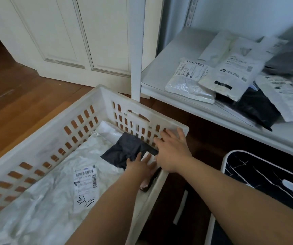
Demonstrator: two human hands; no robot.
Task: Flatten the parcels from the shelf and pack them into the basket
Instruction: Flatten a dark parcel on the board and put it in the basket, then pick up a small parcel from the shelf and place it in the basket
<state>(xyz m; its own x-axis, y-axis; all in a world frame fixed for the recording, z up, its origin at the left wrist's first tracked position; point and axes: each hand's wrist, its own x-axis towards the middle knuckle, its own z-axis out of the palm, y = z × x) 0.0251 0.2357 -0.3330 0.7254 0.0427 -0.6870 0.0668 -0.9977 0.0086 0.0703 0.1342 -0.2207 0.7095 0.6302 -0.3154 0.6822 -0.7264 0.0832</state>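
A white slotted plastic basket (96,101) stands on the floor at lower left. Inside lies a large white parcel (54,188) with a barcode label, and a dark grey parcel (124,151) rests on top near the right wall. My left hand (138,166) lies flat on the dark parcel's near end, fingers spread. My right hand (172,151) hovers open just right of it, over the basket's right rim and the parcel's edge. On the white shelf (161,80) at the right lie several more parcels, white (188,85) and black (255,106).
White cabinet doors (62,36) stand behind the basket. The floor (11,89) is brown wood. A black marbled bin with a white rim (265,175) sits under the shelf at lower right. The shelf's white upright post (136,68) stands right behind the basket's far corner.
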